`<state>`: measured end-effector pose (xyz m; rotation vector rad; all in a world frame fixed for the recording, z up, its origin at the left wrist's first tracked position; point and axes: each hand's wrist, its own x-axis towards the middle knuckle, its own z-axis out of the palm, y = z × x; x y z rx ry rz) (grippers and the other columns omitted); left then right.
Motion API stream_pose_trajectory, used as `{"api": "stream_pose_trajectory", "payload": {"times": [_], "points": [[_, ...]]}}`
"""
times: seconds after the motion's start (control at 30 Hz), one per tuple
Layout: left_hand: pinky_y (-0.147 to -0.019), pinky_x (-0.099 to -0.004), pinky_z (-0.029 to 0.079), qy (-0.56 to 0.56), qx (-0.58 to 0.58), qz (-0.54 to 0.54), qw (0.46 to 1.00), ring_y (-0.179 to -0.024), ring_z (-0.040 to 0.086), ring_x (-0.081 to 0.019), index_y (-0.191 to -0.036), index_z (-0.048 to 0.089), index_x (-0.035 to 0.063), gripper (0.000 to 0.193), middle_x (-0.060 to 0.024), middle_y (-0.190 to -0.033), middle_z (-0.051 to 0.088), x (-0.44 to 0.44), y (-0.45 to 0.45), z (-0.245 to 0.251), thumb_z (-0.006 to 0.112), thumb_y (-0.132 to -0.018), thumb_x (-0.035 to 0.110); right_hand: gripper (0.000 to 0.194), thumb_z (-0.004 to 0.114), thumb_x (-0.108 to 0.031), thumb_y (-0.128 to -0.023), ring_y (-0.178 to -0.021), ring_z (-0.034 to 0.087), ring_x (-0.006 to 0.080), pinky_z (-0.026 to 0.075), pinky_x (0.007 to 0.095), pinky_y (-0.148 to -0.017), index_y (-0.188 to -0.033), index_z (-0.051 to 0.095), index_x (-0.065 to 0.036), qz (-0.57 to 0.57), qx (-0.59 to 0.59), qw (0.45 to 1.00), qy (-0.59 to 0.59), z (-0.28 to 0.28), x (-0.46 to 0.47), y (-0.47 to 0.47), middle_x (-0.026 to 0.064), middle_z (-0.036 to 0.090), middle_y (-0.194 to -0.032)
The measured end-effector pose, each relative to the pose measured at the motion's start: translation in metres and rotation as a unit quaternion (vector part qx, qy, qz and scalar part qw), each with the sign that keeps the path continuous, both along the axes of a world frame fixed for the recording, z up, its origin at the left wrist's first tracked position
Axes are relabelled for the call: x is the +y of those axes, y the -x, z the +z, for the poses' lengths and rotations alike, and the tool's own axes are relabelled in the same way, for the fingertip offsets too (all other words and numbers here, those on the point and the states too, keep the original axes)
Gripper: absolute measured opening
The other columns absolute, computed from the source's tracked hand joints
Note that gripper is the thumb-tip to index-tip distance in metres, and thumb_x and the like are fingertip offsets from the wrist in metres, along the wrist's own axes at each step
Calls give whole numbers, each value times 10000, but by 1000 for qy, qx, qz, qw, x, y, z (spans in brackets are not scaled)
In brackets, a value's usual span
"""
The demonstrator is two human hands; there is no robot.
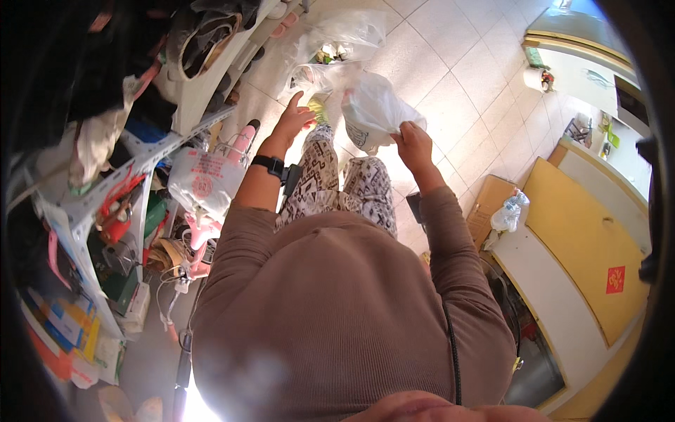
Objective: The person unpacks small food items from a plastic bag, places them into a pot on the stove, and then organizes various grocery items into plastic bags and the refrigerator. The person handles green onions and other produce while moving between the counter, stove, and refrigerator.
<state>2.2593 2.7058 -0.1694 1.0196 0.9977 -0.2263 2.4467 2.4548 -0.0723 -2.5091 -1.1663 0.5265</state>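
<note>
My right hand [414, 145] pinches the edge of a white plastic bag [375, 111], which hangs in front of my knees; what it contains cannot be made out. Over my left foot, my left hand [295, 120] is held out with its fingers apart and nothing in it. Beyond both hands, a clear plastic bag [350, 31] lies spread on the floor, with green and white scraps showing inside. Another crumpled clear bag [311, 79] lies just nearer, close to my left fingertips.
Metal shelving [121, 174] with mixed goods runs along the left. Beside it are a tied white bag [203, 182] and a pink cycle-like frame [200, 232]. At right, a flattened cardboard box [488, 205] leans near a yellow cabinet door [575, 232].
</note>
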Motion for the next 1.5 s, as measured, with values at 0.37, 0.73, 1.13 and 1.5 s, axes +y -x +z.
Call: {"api": "stream_pose_trajectory", "payload": {"times": [0.37,0.73,1.13,1.5], "points": [[-905,-419,424,74,95,250,961,-1245,434,-350,-1515,154,223,903,-155,-1420,400,56,-92,-168,731,-822,269,77,650,-108,-796,-852,627,319,509,425,-733,-841,604,-65,176,71,972,137,-170,133,-124,99,637,-864],[-1121,-451,166,118,80,447,883,-1430,189,-244,-1479,314,151,811,-56,-1542,286,75,-52,-335,641,-840,528,206,545,-53,-788,-953,644,306,517,392,-807,-953,665,-80,362,45,876,317,-289,239,-104,125,674,-982],[-1123,-440,191,132,-67,555,818,-1446,115,-290,-1306,547,104,513,-57,-1487,372,45,-38,-374,550,-940,463,251,605,-302,-827,-890,641,341,500,441,-778,-961,658,-96,318,41,915,246,-331,355,-135,140,677,-911],[-1005,-462,344,232,-278,700,616,-1137,525,-309,-977,621,84,465,-148,-1104,616,36,-9,-393,500,-934,531,200,670,-266,-827,-784,632,327,494,420,-682,-890,634,-79,369,10,917,150,-312,334,-120,117,649,-839]]}}
